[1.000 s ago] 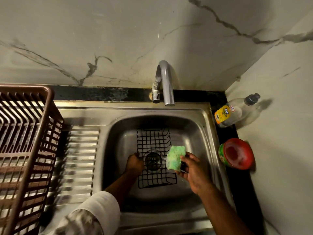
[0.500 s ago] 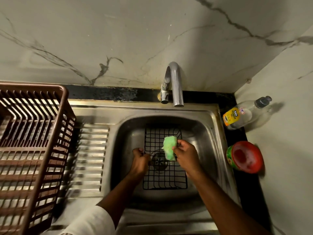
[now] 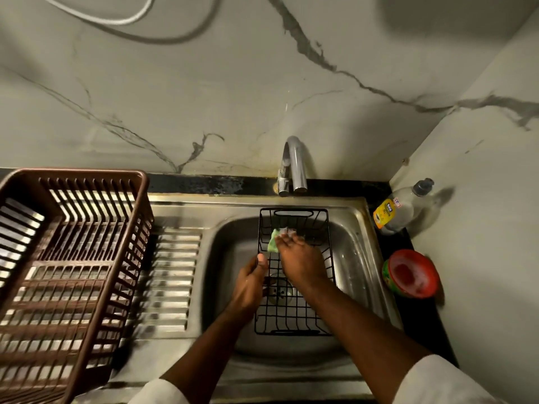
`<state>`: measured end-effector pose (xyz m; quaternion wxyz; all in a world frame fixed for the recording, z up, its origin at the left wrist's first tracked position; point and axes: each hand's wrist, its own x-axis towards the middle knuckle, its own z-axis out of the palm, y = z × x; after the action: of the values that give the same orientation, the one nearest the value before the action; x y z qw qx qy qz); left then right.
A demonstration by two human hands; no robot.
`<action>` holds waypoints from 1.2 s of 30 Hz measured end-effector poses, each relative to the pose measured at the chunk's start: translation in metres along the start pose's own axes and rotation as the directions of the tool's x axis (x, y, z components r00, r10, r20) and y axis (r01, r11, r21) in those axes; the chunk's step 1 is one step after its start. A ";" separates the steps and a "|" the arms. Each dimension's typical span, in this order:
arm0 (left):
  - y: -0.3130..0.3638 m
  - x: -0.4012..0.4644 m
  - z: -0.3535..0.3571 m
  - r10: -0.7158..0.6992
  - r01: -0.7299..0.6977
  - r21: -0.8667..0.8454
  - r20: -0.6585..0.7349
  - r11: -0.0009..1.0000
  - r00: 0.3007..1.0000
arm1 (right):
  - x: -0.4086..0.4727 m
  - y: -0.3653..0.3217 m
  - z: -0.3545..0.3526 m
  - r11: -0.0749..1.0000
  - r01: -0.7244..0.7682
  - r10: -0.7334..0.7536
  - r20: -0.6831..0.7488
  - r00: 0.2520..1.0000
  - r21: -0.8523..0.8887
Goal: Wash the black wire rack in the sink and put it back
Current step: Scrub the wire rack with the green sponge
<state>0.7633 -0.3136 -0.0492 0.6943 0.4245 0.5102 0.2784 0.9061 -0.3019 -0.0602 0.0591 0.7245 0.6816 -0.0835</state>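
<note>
Down inside the sink (image 3: 360, 258), the black wire rack (image 3: 292, 317) sits over its drain, the left hand (image 3: 247, 288) curled around the rack's left edge while the right hand (image 3: 302, 259) presses a green sponge (image 3: 273, 244) against the wires with fairly straight, motion-blurred fingers.

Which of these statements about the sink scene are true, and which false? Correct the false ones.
1. The black wire rack is in the sink. True.
2. The right hand presses a green sponge on the rack. True.
3. The left hand rests on the tap. False: the left hand grips the rack's left edge.
4. The brown basket stands right of the sink. False: the brown basket stands to its left.
</note>
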 end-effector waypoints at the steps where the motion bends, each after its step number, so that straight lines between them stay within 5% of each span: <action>1: 0.003 -0.001 -0.001 0.006 -0.006 -0.005 -0.003 1.000 1.000 | -0.008 -0.005 -0.004 0.999 0.032 -0.032 0.006 0.999 0.005; 6: 0.013 0.007 -0.003 -0.012 0.007 -0.089 -0.060 0.996 0.998 | -0.052 -0.021 -0.006 0.996 0.080 -0.086 0.182 0.980 0.039; 11: 0.013 0.012 0.002 0.010 -0.012 -0.023 -0.089 1.000 0.996 | -0.069 -0.006 -0.039 0.979 0.133 -0.193 0.471 0.861 0.157; 13: 0.013 0.011 0.005 0.027 -0.029 -0.033 -0.074 0.999 0.997 | -0.065 0.003 -0.050 0.968 0.052 -0.155 0.425 0.892 0.245; 15: 0.015 0.010 0.006 0.036 -0.038 -0.033 -0.057 0.999 0.998 | -0.044 0.016 -0.054 0.953 -0.090 0.037 0.185 0.982 0.290; 18: 0.019 0.007 0.007 0.049 -0.050 -0.040 -0.042 0.998 0.998 | -0.011 0.029 -0.054 0.973 -0.160 0.180 -0.113 0.977 0.168; 20: 0.022 0.006 0.009 0.080 -0.081 -0.009 -0.063 0.997 0.995 | -0.001 0.021 -0.046 0.991 -0.130 0.133 -0.078 0.988 0.043; 25: 0.022 0.016 0.006 0.049 -0.069 -0.096 -0.197 0.993 0.979 | -0.026 -0.012 -0.025 0.997 -0.019 0.012 0.110 0.994 0.070; 30: 0.015 0.023 0.006 0.047 -0.067 -0.107 -0.186 0.992 0.981 | -0.050 -0.013 -0.033 0.990 0.064 -0.115 0.431 0.895 0.129; 36: 0.012 0.024 0.011 0.070 -0.078 -0.070 -0.110 0.994 0.991 | -0.030 -0.006 -0.043 0.992 0.107 -0.118 0.187 0.975 0.069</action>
<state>0.7816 -0.2915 -0.0492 0.6701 0.4015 0.5201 0.3453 0.8997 -0.3223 -0.0119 0.0981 0.6749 0.7100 -0.1754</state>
